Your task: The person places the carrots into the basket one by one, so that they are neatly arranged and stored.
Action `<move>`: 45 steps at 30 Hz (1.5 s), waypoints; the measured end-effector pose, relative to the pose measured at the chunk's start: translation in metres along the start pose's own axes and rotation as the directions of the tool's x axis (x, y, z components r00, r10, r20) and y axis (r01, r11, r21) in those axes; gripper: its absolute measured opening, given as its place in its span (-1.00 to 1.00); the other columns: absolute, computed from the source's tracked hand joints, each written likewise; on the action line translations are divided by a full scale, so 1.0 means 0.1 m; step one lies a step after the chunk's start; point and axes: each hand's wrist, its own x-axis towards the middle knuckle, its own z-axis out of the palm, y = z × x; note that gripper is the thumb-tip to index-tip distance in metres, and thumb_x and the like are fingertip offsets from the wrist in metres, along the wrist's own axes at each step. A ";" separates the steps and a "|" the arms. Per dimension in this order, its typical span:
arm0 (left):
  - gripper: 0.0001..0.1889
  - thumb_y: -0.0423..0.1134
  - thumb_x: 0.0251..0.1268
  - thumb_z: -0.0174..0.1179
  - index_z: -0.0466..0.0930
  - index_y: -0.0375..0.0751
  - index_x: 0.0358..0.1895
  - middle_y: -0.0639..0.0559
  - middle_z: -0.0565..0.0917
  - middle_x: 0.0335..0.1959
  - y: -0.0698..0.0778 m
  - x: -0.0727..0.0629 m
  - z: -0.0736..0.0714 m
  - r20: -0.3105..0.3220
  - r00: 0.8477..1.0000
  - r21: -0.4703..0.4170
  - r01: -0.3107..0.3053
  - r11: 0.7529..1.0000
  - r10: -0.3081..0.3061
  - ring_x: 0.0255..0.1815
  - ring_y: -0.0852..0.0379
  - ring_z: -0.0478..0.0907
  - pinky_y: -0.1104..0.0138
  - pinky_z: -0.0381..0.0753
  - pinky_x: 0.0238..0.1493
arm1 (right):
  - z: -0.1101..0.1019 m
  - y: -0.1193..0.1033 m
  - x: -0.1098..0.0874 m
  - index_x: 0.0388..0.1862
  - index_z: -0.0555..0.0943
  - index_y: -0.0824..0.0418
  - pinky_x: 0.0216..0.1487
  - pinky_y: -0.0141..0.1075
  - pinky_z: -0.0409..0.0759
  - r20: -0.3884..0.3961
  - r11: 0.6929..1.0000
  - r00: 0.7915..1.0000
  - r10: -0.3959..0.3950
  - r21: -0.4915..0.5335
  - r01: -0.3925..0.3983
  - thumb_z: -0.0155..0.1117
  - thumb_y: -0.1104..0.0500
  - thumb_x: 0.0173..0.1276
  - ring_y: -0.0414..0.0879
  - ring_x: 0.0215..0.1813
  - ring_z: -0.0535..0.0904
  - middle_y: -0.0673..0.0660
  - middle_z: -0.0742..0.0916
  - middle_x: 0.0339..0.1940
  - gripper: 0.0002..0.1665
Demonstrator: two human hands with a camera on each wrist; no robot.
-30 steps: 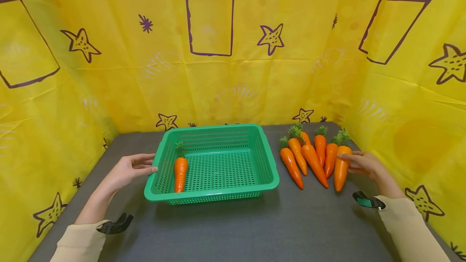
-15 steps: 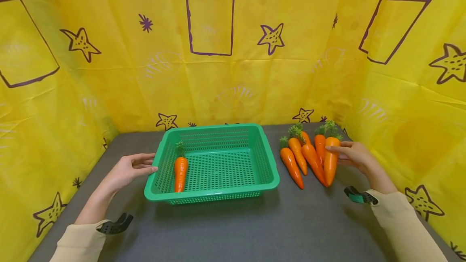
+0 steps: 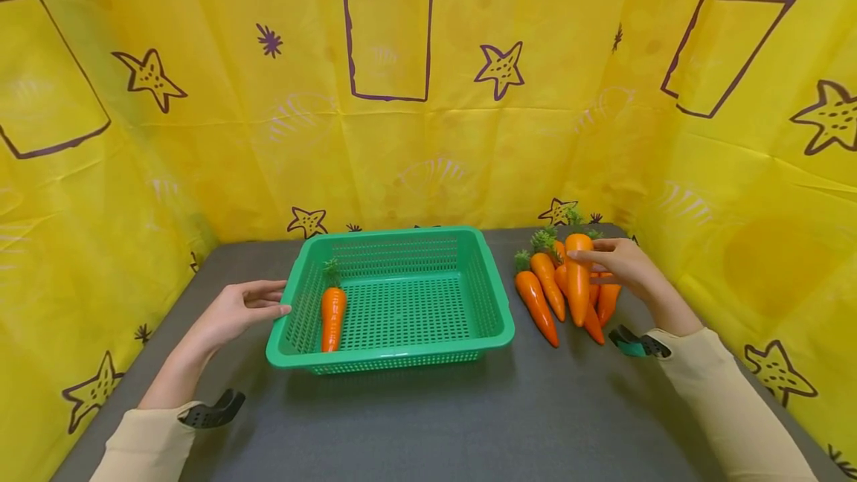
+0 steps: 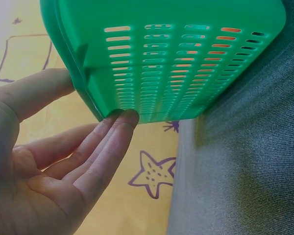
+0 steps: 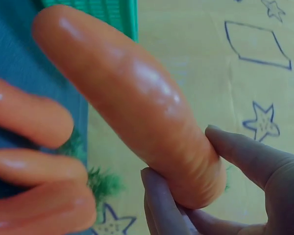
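Note:
My right hand (image 3: 626, 265) pinches an orange carrot (image 3: 579, 296) with a leafy green top, thumb and fingers near its thick end. The carrot is lifted and overlaps the pile in the head view; in the right wrist view the held carrot (image 5: 137, 93) slants with its narrow end up and left. My left hand (image 3: 230, 322) holds the left side of a green plastic basket (image 3: 395, 354), thumb at the rim and fingertips against the outer wall (image 4: 93, 44). One carrot (image 3: 332, 318) lies inside the basket at its left.
Several other carrots lie on the dark table (image 3: 428, 422) right of the basket, among them a leftmost carrot (image 3: 537, 309) and a rightmost carrot (image 3: 608, 302). A yellow patterned curtain (image 3: 455, 162) encloses the back and sides.
My right hand has moved left with the carrot, raising it from the right end of the pile to above the other carrots. The left hand and basket have stayed in place.

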 end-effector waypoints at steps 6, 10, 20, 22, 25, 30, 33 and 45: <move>-0.31 0.02 0.20 0.28 0.38 -0.32 0.30 -0.30 0.60 0.08 0.02 0.01 -0.01 -0.002 1.000 0.009 0.004 1.000 -0.004 0.05 -0.14 0.60 0.01 0.59 0.02 | 0.10 -0.23 0.06 0.44 0.15 0.41 0.02 -0.12 0.63 0.023 1.000 1.000 -0.013 0.017 0.013 0.29 -0.24 0.22 0.03 0.02 0.59 0.42 0.38 0.35 0.07; -0.32 -0.01 0.19 0.29 0.38 -0.36 0.29 -0.32 0.60 0.08 0.03 0.01 -0.02 0.001 1.000 0.013 -0.006 1.000 0.006 0.04 -0.15 0.60 0.00 0.60 0.01 | 0.17 -0.36 0.11 0.42 0.20 0.40 0.04 -0.08 0.62 0.033 0.999 0.999 -0.040 0.022 0.039 0.31 -0.21 0.21 -0.01 -0.05 0.62 0.40 0.43 0.31 0.03; -0.32 0.00 0.19 0.30 0.39 -0.38 0.28 -0.31 0.62 0.05 0.05 0.01 -0.03 0.014 1.000 0.039 -0.016 0.999 0.016 0.03 -0.15 0.60 -0.02 0.58 0.01 | 0.37 -0.64 0.22 0.45 0.14 0.40 -0.03 -0.16 0.66 0.080 0.996 0.995 -0.060 0.071 0.055 0.33 -0.14 0.23 0.06 0.01 0.62 0.40 0.44 0.30 0.02; -0.32 0.00 0.19 0.30 0.40 -0.38 0.27 -0.30 0.62 0.04 0.06 0.01 -0.04 0.015 1.000 0.041 -0.018 0.999 0.017 0.03 -0.15 0.60 -0.02 0.59 0.01 | 0.42 -0.69 0.24 0.43 0.19 0.39 0.01 -0.12 0.64 0.093 0.995 0.993 -0.072 0.080 0.064 0.33 -0.14 0.22 0.12 0.09 0.58 0.38 0.44 0.31 -0.01; -0.32 -0.01 0.19 0.30 0.40 -0.39 0.27 -0.30 0.63 0.03 0.07 0.01 -0.04 0.018 1.000 0.040 -0.018 0.999 0.018 0.02 -0.15 0.61 -0.01 0.59 0.00 | 0.50 -0.76 0.27 0.42 0.21 0.38 0.03 -0.10 0.63 0.116 0.993 0.990 -0.083 0.089 0.073 0.34 -0.14 0.22 0.19 0.17 0.52 0.36 0.43 0.32 -0.02; -0.31 0.00 0.18 0.30 0.39 -0.39 0.27 -0.30 0.63 0.04 0.08 0.01 -0.05 0.021 1.000 0.043 -0.017 0.999 0.016 0.02 -0.14 0.61 0.00 0.59 -0.01 | 0.65 -0.90 0.33 0.41 0.24 0.35 -0.03 -0.13 0.66 0.140 0.992 0.986 -0.088 0.104 0.074 0.35 -0.14 0.20 0.13 0.09 0.60 0.35 0.52 0.25 -0.04; -0.31 0.00 0.17 0.31 0.39 -0.40 0.27 -0.30 0.63 0.04 0.08 0.02 -0.05 0.025 1.000 0.043 -0.017 0.999 0.016 0.02 -0.14 0.61 -0.01 0.59 0.00 | 0.74 -0.98 0.37 0.41 0.25 0.35 -0.01 -0.09 0.65 0.149 0.991 0.984 -0.097 0.103 0.082 0.36 -0.13 0.20 0.05 0.00 0.65 0.34 0.55 0.21 -0.05; -0.31 -0.01 0.14 0.34 0.42 -0.41 0.25 -0.29 0.64 0.03 0.12 0.03 -0.08 0.040 0.999 0.065 -0.010 0.998 0.007 0.01 -0.15 0.61 0.02 0.61 -0.02 | 1.03 -1.23 0.51 0.31 0.39 0.34 -0.02 -0.07 0.65 0.213 0.988 0.969 -0.126 0.115 0.103 0.38 -0.08 0.20 0.16 0.10 0.60 0.30 0.59 0.16 -0.18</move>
